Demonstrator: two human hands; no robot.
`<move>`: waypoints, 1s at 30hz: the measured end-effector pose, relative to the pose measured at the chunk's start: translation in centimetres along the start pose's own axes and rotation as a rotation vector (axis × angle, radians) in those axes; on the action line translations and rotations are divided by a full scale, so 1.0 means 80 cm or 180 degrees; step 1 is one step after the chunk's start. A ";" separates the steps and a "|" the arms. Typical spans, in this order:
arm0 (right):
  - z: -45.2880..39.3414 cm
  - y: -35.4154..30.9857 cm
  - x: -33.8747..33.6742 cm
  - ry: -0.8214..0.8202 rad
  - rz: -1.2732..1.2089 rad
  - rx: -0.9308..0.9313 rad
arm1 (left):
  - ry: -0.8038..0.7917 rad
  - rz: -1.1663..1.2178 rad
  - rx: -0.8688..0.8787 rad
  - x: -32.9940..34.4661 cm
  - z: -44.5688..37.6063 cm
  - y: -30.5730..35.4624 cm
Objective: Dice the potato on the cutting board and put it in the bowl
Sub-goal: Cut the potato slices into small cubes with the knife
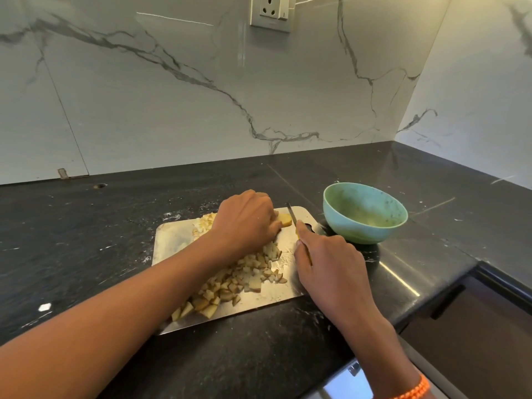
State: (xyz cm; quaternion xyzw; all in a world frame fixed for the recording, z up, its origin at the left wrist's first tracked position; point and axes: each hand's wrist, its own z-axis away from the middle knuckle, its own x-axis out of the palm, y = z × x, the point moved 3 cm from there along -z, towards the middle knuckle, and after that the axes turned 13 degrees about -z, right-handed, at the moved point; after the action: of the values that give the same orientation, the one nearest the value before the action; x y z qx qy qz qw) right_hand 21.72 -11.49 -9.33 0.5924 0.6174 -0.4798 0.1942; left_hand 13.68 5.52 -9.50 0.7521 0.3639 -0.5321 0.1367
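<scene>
A steel cutting board (172,240) lies on the dark counter. A pile of diced potato (233,283) covers its middle and near part, with more dice (205,221) at the far edge. My left hand (247,220) presses down on an uncut potato piece (285,219) near the board's far right corner. My right hand (331,266) grips a yellow-handled knife (292,215), whose blade rests against the right side of that piece. The green bowl (364,217) stands just right of the board and holds no potato.
The counter (86,254) meets a marble wall at the back and right. Its front edge drops off at the right toward a dark cabinet (475,326). A wall socket (270,11) sits high on the backsplash. A small white scrap (44,306) lies at the left.
</scene>
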 end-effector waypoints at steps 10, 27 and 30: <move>-0.004 0.003 0.006 -0.0393 0.0022 -0.0060 | -0.0065 0.0163 -0.0182 0.009 -0.008 -0.002; 0.050 0.010 -0.021 -0.0353 -0.0582 -0.0070 | 0.0073 0.0234 -0.0465 -0.006 0.002 0.002; 0.047 0.009 -0.023 0.0045 -0.0649 -0.0044 | 0.0108 0.0306 -0.0333 -0.005 0.002 -0.002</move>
State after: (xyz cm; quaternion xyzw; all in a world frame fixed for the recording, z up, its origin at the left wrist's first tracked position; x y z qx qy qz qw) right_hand 21.56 -15.70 -9.85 0.5285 0.6792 -0.4885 0.1440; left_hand 13.37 5.37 -9.13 0.7695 0.3570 -0.4923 0.1950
